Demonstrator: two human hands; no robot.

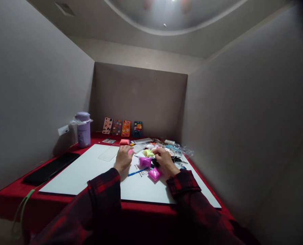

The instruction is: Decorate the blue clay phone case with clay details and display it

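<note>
My left hand is closed around a lump of pink clay, which shows between thumb and fingers above the white board. Opposite it, my right hand has its fingers bent together beside a pale yellow packet. What sits at its fingertips is too small to make out. Between the hands lie a purple-pink packet and a blue pen-like tool, with small coloured dots around the tool. A bright magenta packet rests just below my right hand.
Four-sided clear case lies on the board's left. Behind stand several decorated phone cases. A purple bottle and a black flat object are at left. Plastic bags and black-handled scissors crowd the right. Grey walls enclose the table.
</note>
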